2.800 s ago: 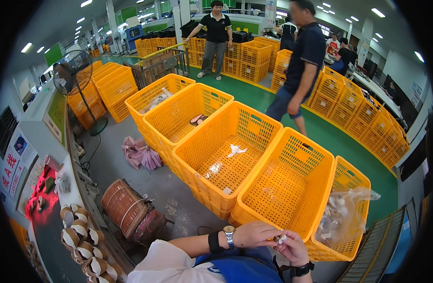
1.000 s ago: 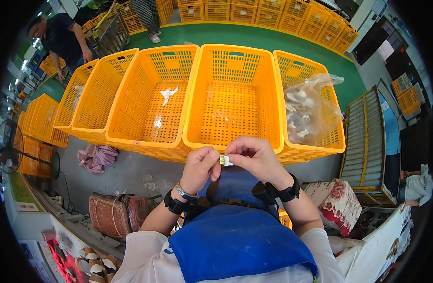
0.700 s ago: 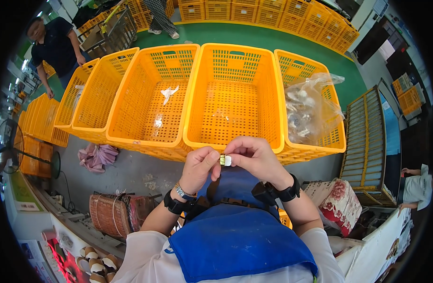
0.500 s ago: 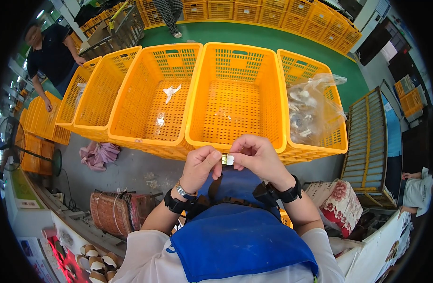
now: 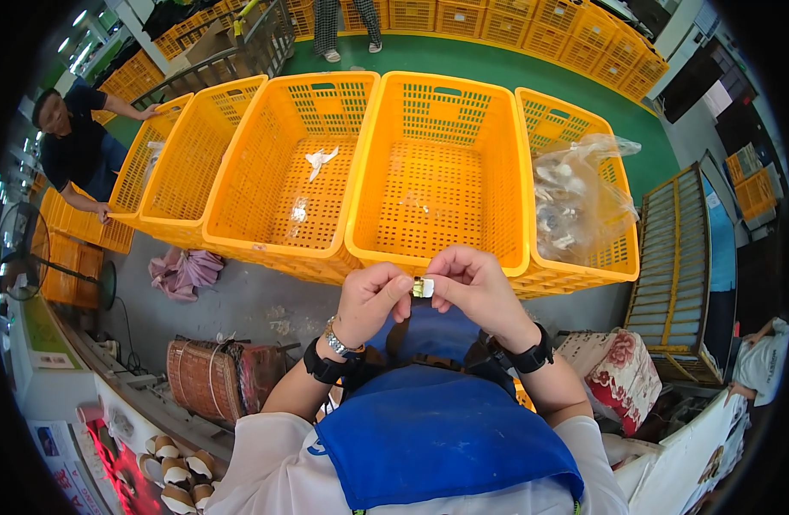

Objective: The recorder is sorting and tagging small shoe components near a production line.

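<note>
Our left hand [image 5: 370, 302] and right hand [image 5: 475, 290]: both pinched closed on small gold-and-white piece [image 5: 424, 287] | we judge it light, perhaps slick | best held by opposite ends

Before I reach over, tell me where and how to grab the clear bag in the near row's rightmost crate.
Likely best: the slack upper-right end of the clear bag, pinched from above. That end pokes past the right rim of the crate, while the contents bunch lower and to the left.
</note>
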### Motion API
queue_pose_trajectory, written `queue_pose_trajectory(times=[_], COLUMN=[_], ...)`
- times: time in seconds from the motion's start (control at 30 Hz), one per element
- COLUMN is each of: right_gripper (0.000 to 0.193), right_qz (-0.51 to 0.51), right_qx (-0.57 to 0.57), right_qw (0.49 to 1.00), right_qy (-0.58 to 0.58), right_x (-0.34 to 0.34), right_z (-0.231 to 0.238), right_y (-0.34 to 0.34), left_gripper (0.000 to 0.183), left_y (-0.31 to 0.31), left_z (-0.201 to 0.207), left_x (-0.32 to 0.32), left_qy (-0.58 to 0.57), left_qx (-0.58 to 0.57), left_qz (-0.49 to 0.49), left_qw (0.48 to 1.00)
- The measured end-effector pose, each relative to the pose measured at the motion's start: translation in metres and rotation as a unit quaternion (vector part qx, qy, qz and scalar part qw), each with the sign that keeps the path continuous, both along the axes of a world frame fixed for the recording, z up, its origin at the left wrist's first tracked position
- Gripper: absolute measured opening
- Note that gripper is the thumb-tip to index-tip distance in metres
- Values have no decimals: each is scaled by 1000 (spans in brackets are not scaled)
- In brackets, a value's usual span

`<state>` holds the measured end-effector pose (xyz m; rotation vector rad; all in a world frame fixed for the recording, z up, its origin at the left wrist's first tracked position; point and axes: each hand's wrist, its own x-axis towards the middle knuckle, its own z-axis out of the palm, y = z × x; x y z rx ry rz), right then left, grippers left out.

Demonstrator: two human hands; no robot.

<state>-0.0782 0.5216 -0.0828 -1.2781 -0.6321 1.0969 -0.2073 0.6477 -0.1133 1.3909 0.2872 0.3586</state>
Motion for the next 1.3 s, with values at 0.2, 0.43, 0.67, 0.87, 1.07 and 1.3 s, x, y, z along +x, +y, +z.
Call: queue_pose_trajectory(times=[0.2, 0.43, 0.67, 0.87, 1.07, 1.3], right_gripper=[11, 18, 15, 17, 18, 15], right_qz=[9, 19, -20, -40, -42, -91], right_qx=[13, -9, 41, 84, 54, 41], right_qw=[999, 999, 999, 995, 998, 995], right_qy=[35, 39, 25, 39, 17, 12], right_x=[0, -25, -78, -89, -96, -112], right_z=[-4, -3, -17, -30, -41, -44], right_y=[2, 32, 103, 110, 120, 164], left_gripper=[22, 19, 18, 11, 23, 21], left_y=[3, 31, 100, 100, 110, 161], left_z=[1, -6, -13, -26, -33, -30], left_x=[-2, -27, -74, -78, -87, -94], left_qy=[-9, 2, -16, -50, -72, 8], left_qx=[28, 39, 25, 47, 16, 5], left_qz=[5, 24, 47, 65, -13, -65], left_qw=[1000, 999, 998, 996, 997, 998])
